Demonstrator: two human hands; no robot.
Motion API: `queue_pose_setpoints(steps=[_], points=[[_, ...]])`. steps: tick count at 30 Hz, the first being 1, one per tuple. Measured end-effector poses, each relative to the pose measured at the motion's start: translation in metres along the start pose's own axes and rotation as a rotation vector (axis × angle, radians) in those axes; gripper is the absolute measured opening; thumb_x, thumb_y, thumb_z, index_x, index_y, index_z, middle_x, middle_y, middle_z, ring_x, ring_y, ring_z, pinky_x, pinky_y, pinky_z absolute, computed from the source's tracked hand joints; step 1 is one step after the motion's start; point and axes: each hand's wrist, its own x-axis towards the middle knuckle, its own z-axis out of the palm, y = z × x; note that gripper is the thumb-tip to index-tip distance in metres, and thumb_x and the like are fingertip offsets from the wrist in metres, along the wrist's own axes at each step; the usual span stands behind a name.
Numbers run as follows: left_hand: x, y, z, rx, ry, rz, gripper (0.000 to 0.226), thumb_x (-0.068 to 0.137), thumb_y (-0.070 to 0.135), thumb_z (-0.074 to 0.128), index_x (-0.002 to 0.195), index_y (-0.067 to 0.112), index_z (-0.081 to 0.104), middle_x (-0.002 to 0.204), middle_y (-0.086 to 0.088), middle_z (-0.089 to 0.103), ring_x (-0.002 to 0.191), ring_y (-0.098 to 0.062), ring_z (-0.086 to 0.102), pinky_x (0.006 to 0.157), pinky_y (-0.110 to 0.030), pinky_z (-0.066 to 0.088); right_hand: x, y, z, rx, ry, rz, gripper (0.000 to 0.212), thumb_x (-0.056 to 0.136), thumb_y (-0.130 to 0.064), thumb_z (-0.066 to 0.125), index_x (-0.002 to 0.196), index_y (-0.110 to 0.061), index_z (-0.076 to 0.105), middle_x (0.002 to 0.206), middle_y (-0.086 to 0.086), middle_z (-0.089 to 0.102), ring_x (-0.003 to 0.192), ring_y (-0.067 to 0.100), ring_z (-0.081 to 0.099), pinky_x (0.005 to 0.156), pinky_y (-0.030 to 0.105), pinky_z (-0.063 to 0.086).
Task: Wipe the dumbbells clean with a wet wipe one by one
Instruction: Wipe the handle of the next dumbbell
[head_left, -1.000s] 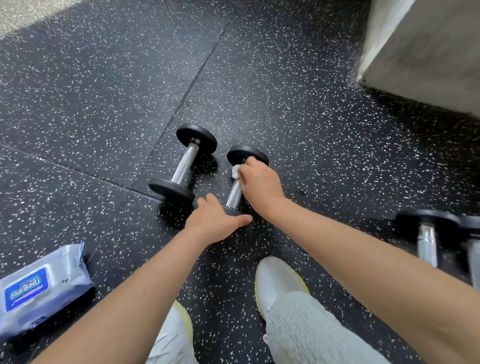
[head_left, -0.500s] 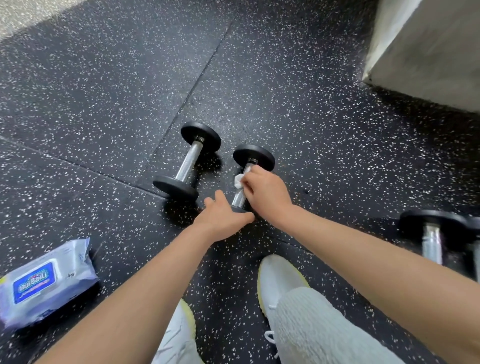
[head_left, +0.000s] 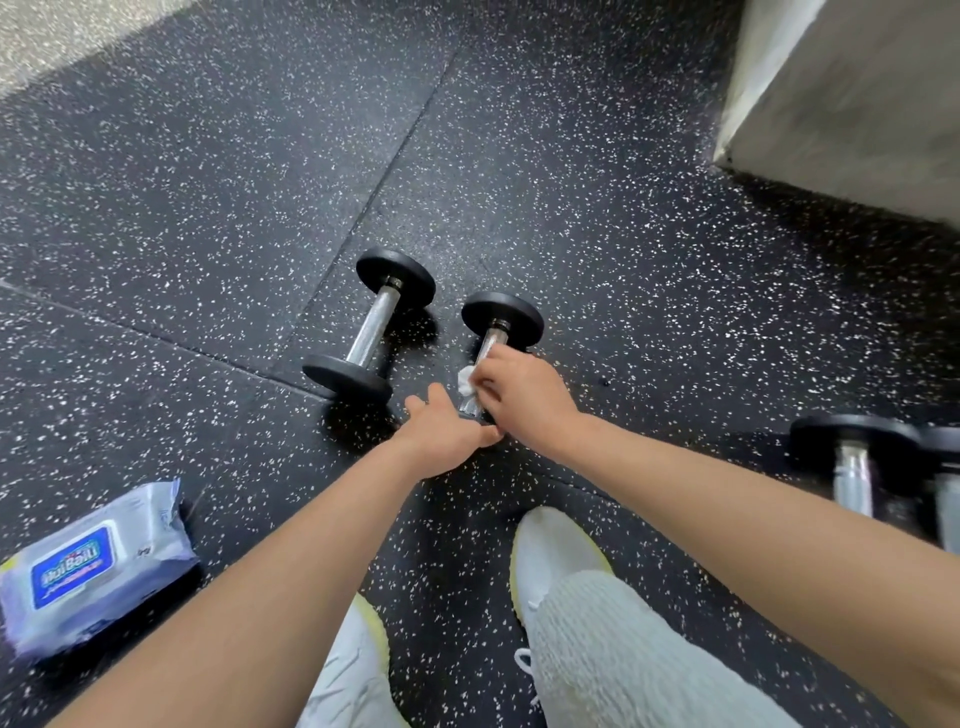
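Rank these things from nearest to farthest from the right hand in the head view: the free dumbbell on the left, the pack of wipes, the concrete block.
1. Free dumbbell: just left of the right hand, lying on the floor.
2. Concrete block: far up at the right corner.
3. Pack of wipes: far down at the left edge, beyond the left arm.

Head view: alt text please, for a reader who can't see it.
A right hand rubs a white wipe on a dumbbell handle while the left hand steadies its near end. A second dumbbell lies alongside.
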Motion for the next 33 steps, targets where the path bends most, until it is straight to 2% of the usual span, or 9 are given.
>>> queue_pose_setpoints(steps=[3, 6, 9, 14, 17, 22, 27, 30, 33], points=[[-0.002, 0.003, 0.003, 0.014, 0.014, -0.007, 0.113, 0.090, 0.057, 0.073, 0.165, 0.019, -0.003, 0.169, -0.014, -0.001, 0.152, -0.042, 0.027, 0.115, -0.049, 0.033, 0.008, 0.010, -0.003, -0.017, -0.026, -0.044, 0.012, 0.093, -0.020, 0.063, 0.092, -0.017, 0.075, 0.094, -0.001, 0.064, 0.078, 0.029, 0.064, 0.061, 0.038, 0.050], [-0.002, 0.005, 0.004, 0.013, 0.011, -0.034, 0.114, 0.089, 0.057, 0.075, 0.164, 0.019, -0.001, 0.169, -0.013, -0.001, 0.151, -0.041, 0.027, 0.115, -0.050, 0.033, 0.025, 0.017, -0.007, 0.005, 0.056, 0.085, 0.013, 0.094, -0.022, 0.064, 0.095, -0.020, 0.077, 0.099, -0.002, 0.064, 0.079, 0.026, 0.065, 0.063, 0.035, 0.051], [0.001, 0.010, 0.004, 0.041, 0.006, -0.059, 0.125, 0.081, 0.060, 0.081, 0.165, 0.019, -0.002, 0.169, -0.014, -0.001, 0.151, -0.041, 0.029, 0.117, -0.051, 0.036, 0.022, 0.015, -0.004, -0.001, 0.078, 0.146, 0.013, 0.094, -0.023, 0.064, 0.096, -0.018, 0.076, 0.101, 0.000, 0.063, 0.079, 0.027, 0.064, 0.062, 0.035, 0.048], [-0.002, 0.016, 0.007, 0.092, 0.013, -0.039, 0.136, 0.075, 0.061, 0.086, 0.165, 0.012, -0.004, 0.168, -0.020, 0.005, 0.151, -0.040, 0.030, 0.115, -0.046, 0.036, -0.009, 0.020, 0.000, 0.097, -0.006, 0.039, 0.007, 0.088, -0.021, 0.070, 0.093, -0.021, 0.074, 0.099, -0.004, 0.066, 0.087, 0.025, 0.065, 0.069, 0.039, 0.052], [-0.004, 0.017, 0.011, 0.083, 0.029, -0.038, 0.137, 0.075, 0.062, 0.086, 0.165, 0.014, -0.005, 0.168, -0.021, 0.006, 0.151, -0.040, 0.031, 0.114, -0.046, 0.037, -0.005, 0.022, -0.005, 0.092, -0.057, -0.019, 0.007, 0.088, -0.018, 0.069, 0.090, -0.019, 0.076, 0.094, -0.003, 0.067, 0.085, 0.025, 0.065, 0.067, 0.039, 0.053], [-0.005, 0.019, 0.011, 0.103, 0.014, -0.050, 0.140, 0.075, 0.064, 0.085, 0.165, 0.014, -0.010, 0.169, -0.021, 0.006, 0.152, -0.040, 0.028, 0.116, -0.048, 0.035, 0.014, 0.022, -0.006, 0.116, 0.009, 0.145, 0.014, 0.090, -0.023, 0.064, 0.094, -0.023, 0.078, 0.103, -0.005, 0.068, 0.086, 0.021, 0.066, 0.070, 0.037, 0.055], [-0.006, 0.020, 0.013, 0.097, 0.024, -0.042, 0.135, 0.068, 0.063, 0.088, 0.162, 0.016, 0.004, 0.157, -0.019, 0.023, 0.138, -0.038, 0.045, 0.108, -0.047, 0.045, -0.009, 0.012, -0.003, 0.168, -0.159, 0.000, 0.010, 0.088, -0.019, 0.070, 0.093, -0.019, 0.078, 0.096, -0.003, 0.066, 0.085, 0.022, 0.064, 0.075, 0.040, 0.054], [-0.009, 0.023, 0.017, 0.140, 0.029, -0.038, 0.140, 0.071, 0.069, 0.084, 0.164, 0.016, -0.006, 0.164, -0.020, 0.013, 0.143, -0.040, 0.041, 0.108, -0.047, 0.042, -0.005, 0.019, -0.014, 0.202, -0.206, 0.005, 0.008, 0.087, -0.021, 0.074, 0.094, -0.022, 0.080, 0.093, -0.008, 0.068, 0.087, 0.019, 0.065, 0.078, 0.037, 0.053], [-0.014, 0.026, 0.016, 0.154, 0.011, -0.043, 0.142, 0.075, 0.070, 0.081, 0.164, 0.016, -0.017, 0.170, -0.021, -0.003, 0.152, -0.042, 0.029, 0.116, -0.050, 0.035, 0.010, 0.030, -0.020, 0.188, -0.090, 0.124, 0.013, 0.089, -0.022, 0.070, 0.096, -0.023, 0.081, 0.096, -0.006, 0.069, 0.089, 0.020, 0.066, 0.078, 0.037, 0.054]])
